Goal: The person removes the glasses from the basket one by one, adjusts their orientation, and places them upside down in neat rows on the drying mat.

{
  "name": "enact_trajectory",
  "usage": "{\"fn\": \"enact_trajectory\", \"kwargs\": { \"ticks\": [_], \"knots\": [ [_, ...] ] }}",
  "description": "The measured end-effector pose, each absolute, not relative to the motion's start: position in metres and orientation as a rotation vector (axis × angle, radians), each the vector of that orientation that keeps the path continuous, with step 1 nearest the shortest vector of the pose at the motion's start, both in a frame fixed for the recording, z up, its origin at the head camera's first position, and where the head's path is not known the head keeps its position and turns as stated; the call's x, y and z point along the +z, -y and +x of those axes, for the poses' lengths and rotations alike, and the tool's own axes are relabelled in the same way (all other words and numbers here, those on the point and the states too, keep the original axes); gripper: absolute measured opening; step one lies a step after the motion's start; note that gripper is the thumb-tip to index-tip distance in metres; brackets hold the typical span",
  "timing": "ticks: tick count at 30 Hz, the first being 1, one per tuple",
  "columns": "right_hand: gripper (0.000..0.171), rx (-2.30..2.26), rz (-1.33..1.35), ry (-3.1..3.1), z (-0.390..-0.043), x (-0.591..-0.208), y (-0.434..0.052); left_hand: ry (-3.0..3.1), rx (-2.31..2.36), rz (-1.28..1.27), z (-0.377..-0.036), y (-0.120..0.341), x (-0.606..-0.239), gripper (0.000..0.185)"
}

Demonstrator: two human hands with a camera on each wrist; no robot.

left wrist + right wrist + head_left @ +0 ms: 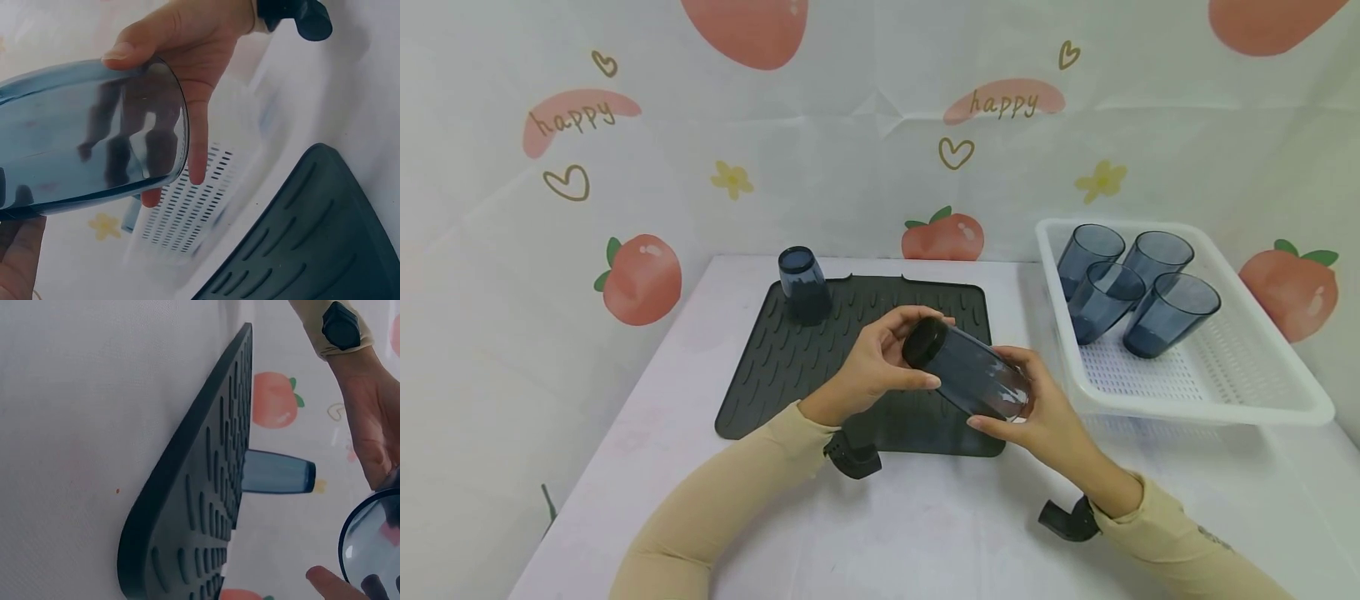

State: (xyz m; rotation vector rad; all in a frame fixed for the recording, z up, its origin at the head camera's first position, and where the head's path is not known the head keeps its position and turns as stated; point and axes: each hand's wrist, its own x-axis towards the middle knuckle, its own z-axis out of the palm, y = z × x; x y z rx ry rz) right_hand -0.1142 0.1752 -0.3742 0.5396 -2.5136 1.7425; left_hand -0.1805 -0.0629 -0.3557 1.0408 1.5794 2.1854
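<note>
Both hands hold one blue-tinted drinking glass (973,371) tilted on its side above the black drying mat (880,421). At its dark base, the left hand (880,358) grips with thumb and fingers. My right hand (1037,408) holds the rim end, its thumb below and fingers around the far side; in the left wrist view those fingers show through the clear wall of the glass (81,131). In the right wrist view the round rim of the glass (344,534) faces the camera. Another blue glass (802,283) stands upside down on the mat's far left corner.
A white perforated basket (1232,412) stands at the right with several blue glasses (1105,300) upright in its left part. Behind the white table (925,533) hangs a white cloth (835,150) printed with peaches, hearts and flowers.
</note>
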Motion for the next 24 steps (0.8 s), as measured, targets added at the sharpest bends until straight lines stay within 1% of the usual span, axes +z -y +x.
{"fn": "enact_trajectory", "kwargs": {
  "ticks": [10, 16, 24],
  "knots": [
    [0.086, 1.602, 0.554, 2.608, -0.114, -0.376, -0.176, -1.606, 2.150, 1.120, -0.177, 0.062, -0.349, 0.071],
    [0.085, 1.616, 0.586, 2.636, -0.114, -0.374, -0.179, -1.646, 2.143, 1.137, -0.178, 0.065, -0.346, 0.072],
    [0.077, 1.633, 0.607, 2.655, -0.113, -0.375, -0.185, -1.698, 2.150, 1.114, -0.182, 0.072, -0.345, 0.071]
  ]
}}
